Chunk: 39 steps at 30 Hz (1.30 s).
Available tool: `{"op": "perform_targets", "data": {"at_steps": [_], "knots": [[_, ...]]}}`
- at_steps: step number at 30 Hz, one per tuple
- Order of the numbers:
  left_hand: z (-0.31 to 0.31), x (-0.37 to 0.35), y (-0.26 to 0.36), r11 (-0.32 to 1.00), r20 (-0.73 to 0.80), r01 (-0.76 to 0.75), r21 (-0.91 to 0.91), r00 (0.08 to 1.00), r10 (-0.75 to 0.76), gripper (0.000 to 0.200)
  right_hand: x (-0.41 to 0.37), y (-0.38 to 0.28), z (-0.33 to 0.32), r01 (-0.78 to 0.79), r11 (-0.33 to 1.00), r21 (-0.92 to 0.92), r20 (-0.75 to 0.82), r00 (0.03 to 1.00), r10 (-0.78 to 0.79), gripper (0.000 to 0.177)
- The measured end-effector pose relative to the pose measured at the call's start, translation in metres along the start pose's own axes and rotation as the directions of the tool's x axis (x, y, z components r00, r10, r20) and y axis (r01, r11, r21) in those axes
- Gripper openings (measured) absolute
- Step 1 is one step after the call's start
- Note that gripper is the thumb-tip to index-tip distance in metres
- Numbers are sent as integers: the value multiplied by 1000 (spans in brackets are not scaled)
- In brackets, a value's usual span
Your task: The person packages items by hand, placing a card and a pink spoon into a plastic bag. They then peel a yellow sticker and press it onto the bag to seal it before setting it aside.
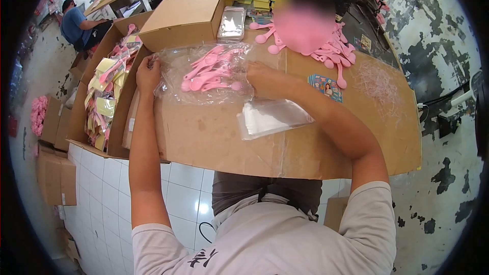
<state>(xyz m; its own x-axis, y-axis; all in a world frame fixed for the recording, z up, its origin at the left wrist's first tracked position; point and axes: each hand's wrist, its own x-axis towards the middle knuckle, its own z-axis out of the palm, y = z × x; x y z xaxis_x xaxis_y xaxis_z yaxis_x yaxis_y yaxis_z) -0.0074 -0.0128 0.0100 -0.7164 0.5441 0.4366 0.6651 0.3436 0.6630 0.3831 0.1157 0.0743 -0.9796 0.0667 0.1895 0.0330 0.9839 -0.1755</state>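
A clear plastic bag [173,84] lies spread on the cardboard-covered table [214,132], with several pink spoon-shaped pieces [209,71] inside or on it. My left hand [148,75] is closed on the bag's left edge. At the opposite edge, my right hand [262,80] has its fingers curled round the plastic. Below the right forearm lies a stack of flat clear sleeves [272,118]. A printed card [325,85] rests just beyond that forearm.
More pink pieces [333,53] are heaped at the far side, partly behind a blurred patch. An open carton [76,117] of packed pieces stands left, beside a closed box [183,12]. Shredded plastic strips [379,89] lie right. A seated person [76,23] is in the background.
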Motion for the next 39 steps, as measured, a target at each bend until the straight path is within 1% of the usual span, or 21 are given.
{"op": "perform_targets", "data": {"at_steps": [1, 3, 6, 9, 12, 15, 18, 21, 24, 26, 28, 30, 32, 33, 34, 35, 36, 38, 39], "knots": [[0, 0, 0, 1000, -6, 3, 17, 1000, -3, 42, -2, 2, 2, -15, 1000, -21, -1, 1000, 15, 35], [1, 2, -1, 1000, 11, 2, -23, 1000, -2, 43, -7, 4, 1, -43, 997, -66, -7, 999, 42, 38], [3, 3, -5, 999, 3, -9, -37, 1000, 9, 43, -15, -3, -6, 25, 949, -316, 68, 998, -4, 37], [2, 0, -2, 1000, -1, -11, -25, 1000, 11, 43, -22, -10, -15, -30, 963, -267, 41, 998, 43, 37], [-1, -2, 3, 1000, 4, 6, -26, 1000, -6, 43, -29, -1, -13, -10, 994, -106, -91, 996, 0, 38], [0, 0, 1, 999, 13, 16, -37, 1000, -16, 43, -27, 1, -14, -80, 992, -94, -11, 997, 80, 41], [3, 1, -3, 999, -4, -6, -35, 1000, 6, 43, -25, 0, -5, -41, 960, -276, -2, 999, 42, 38], [0, -2, 1, 999, -1, -8, -49, 1000, 8, 43, -28, 2, -5, -85, 944, -318, -34, 996, 78, 32], [-2, -1, 3, 999, 1, -22, -33, 1000, 22, 43, -40, -7, -45, -153, 987, -43, 11, 988, 154, 36], [-3, -4, 6, 1000, 0, -20, -22, 1000, 20, 43, -50, 27, -59, -208, 977, 47, -32, 977, 209, 31], [-7, -7, 15, 1000, 9, -8, -25, 1000, 9, 43, -56, 49, -83, -436, 899, 43, -105, 893, 438, 26], [0, -2, 5, 1000, -6, -20, -12, 1000, 20, 43, -59, 85, -89, -489, 870, 65, -355, 803, 478, 24], [0, -1, 3, 1000, -15, -22, 1, 1000, 22, 43, -57, 94, -84, -416, 908, -42, -509, 791, 339, 25], [-2, -4, 8, 1000, -16, -17, 8, 1000, 17, 43, -52, 91, -79, -314, 935, -167, -525, 831, 185, 26], [-3, -5, 9, 1000, -17, -10, 15, 1000, 11, 43, -45, 84, -74, -207, 934, -291, -520, 854, 27, 27], [-4, -6, 11, 1000, -16, -9, 9, 1000, 9, 43, -37, 73, -61, -140, 986, -92, -430, 899, 87, 30], [-4, -6, 11, 1000, -14, -9, 3, 1000, 9, 43, -28, 55, -47, -90, 989, 118, -325, 938, 124, 34], [-3, -4, 9, 1000, -17, -14, -7, 1000, 14, 43, -13, 15, -36, -204, 975, 88, -126, 969, 214, 37], [-2, -4, 7, 1000, -22, -17, -13, 1000, 17, 44, -7, 16, -28, -186, 982, 26, -135, 973, 187, 35]]}}
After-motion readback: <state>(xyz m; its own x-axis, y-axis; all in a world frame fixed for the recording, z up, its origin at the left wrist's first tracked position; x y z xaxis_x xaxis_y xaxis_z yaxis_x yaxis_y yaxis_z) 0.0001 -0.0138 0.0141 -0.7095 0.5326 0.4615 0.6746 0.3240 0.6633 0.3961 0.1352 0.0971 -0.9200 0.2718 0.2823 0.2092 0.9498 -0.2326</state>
